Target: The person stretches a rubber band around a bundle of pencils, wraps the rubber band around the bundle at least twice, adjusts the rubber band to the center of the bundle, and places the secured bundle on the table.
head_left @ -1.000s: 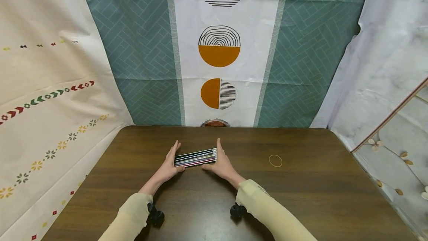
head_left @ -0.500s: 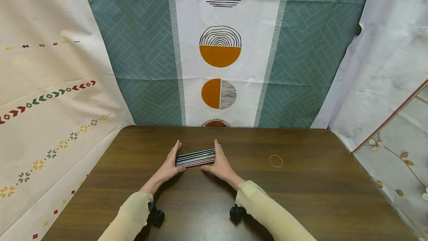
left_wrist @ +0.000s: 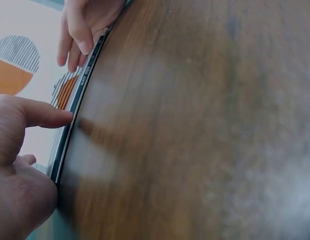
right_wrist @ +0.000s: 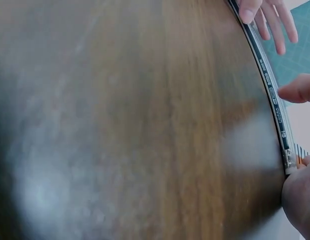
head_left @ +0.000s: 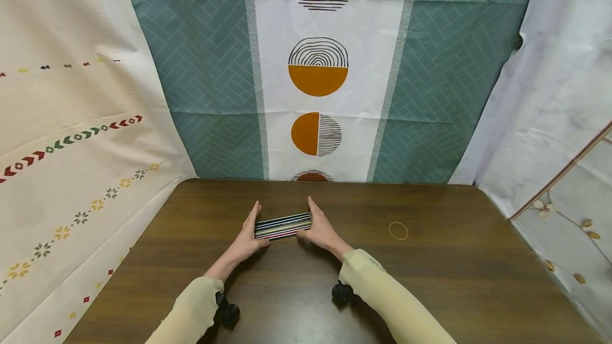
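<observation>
A row of several pencils, dark with some coloured stripes, lies side by side on the brown table, slightly slanted. My left hand presses its palm on the left ends, fingers stretched out behind and thumb along the front. At the other end, my right hand does the same, fingertips pointing away. In the right wrist view, the nearest pencil shows printed lettering and a metal eraser band by the right palm. The left wrist view shows the left thumb right at the front pencil.
A thin yellow rubber band lies on the table to the right of the hands. Patterned cloths hang behind the table and at both sides. Black wrist cameras sit under both sleeves.
My right hand has moved slightly left against the pencil ends, covering the metal eraser bands seen earlier in the head view. The left hand stays nearly still. The head view has shifted slightly.
</observation>
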Available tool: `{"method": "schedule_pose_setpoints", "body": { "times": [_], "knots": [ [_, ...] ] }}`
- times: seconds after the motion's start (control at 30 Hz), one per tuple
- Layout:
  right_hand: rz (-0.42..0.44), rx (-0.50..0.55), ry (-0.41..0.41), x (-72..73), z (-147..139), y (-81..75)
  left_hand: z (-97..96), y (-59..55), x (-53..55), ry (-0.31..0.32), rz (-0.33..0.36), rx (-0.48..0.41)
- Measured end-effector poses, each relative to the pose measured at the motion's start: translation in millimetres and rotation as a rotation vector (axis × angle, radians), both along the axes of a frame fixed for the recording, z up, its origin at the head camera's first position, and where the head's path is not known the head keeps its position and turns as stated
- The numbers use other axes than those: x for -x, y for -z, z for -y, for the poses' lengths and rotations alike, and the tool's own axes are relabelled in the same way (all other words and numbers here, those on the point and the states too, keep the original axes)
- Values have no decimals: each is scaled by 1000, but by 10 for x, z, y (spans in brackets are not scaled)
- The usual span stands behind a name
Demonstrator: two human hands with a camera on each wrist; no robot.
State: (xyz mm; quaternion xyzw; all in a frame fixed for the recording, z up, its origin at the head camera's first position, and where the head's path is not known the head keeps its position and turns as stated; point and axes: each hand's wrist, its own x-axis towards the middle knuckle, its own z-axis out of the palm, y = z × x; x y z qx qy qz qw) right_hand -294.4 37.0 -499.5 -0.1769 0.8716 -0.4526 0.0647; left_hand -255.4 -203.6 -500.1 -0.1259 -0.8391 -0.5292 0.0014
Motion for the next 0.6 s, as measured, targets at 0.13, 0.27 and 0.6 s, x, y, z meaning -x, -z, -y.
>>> {"method": "schedule_pose_setpoints", "body": {
  "times": [0.13, 0.27, 0.6],
  "knots": [
    [2, 8, -19, -2, -20, -1, -14, -3, 7, -12, 20, 17],
    [8, 34, -16, -12, -23, -12, -24, -10, 12, -19, 23, 35],
    [-21, -5, -34, 60, -46, -38, -37, -18, 79, -20, 13, 73]
  ]
}}
